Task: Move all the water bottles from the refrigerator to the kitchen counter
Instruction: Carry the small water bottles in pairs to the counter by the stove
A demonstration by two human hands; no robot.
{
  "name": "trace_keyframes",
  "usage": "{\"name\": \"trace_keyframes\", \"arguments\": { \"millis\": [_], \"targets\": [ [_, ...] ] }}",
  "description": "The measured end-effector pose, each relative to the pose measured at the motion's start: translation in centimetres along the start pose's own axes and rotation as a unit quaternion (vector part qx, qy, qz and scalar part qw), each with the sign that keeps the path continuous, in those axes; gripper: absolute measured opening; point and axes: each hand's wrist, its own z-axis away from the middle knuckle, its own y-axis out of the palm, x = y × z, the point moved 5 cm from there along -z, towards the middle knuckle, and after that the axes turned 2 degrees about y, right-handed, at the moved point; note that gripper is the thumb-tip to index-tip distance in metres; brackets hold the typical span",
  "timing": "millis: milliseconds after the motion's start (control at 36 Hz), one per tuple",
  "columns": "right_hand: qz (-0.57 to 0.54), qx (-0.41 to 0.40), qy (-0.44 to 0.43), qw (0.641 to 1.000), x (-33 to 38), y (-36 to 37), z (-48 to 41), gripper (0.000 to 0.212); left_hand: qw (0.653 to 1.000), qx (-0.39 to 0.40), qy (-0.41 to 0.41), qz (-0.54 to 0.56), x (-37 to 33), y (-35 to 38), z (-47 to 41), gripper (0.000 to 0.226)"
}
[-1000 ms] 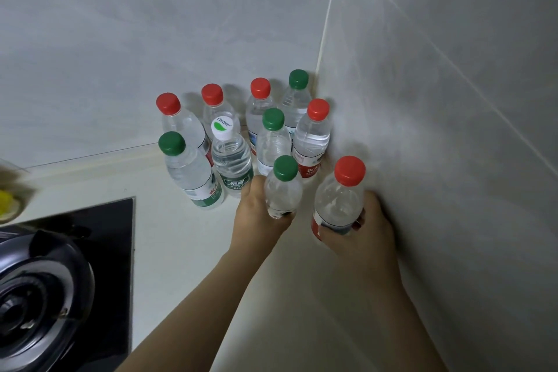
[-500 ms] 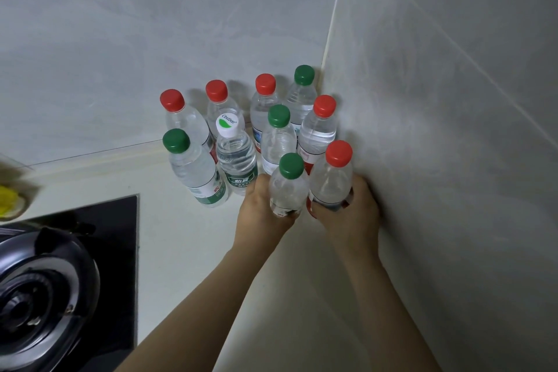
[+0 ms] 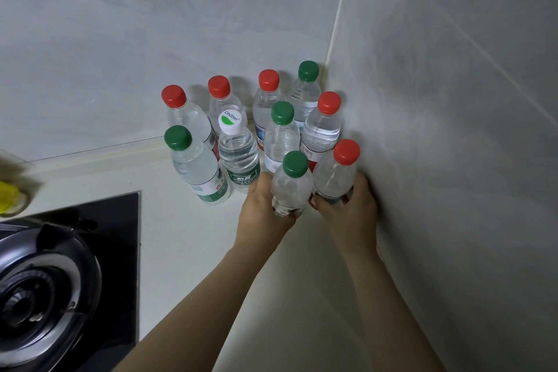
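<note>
Left hand (image 3: 265,205) curled round clear plastic green-capped bottle (image 3: 291,187). Right hand (image 3: 347,210) grips red-capped bottle (image 3: 335,175) at its 3 o'clock, against matte tiled wall (image 3: 453,160). Eight more cylindrical bottles (image 3: 280,136) clustered at 12 o'clock on smooth pale desk (image 3: 181,235).

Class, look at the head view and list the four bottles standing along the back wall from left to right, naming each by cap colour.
leftmost red-capped bottle → second red-capped bottle → third red-capped bottle → green-capped corner bottle

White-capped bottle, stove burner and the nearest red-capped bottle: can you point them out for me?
White-capped bottle (image 3: 230,122): head view, on its cap.
Stove burner (image 3: 18,305): head view, on its middle.
Nearest red-capped bottle (image 3: 334,174): head view, on its clear body.
</note>
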Motion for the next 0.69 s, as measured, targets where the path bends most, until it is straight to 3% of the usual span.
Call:
{"name": "trace_keyframes", "arguments": {
  "millis": [389, 694],
  "targets": [
    [0.048, 0.017, -0.005, 0.999, 0.1, -0.4, 0.4, 0.07, 1.0, 0.014, -0.017, -0.014, -0.2, -0.1, 0.3, 0.062],
    [0.153, 0.034, -0.015, 0.988, 0.5, -1.7, 1.8, 0.046, 0.997, 0.034, -0.067, -0.034, 0.4, -0.4, 1.2, 0.057]
  ]
}}
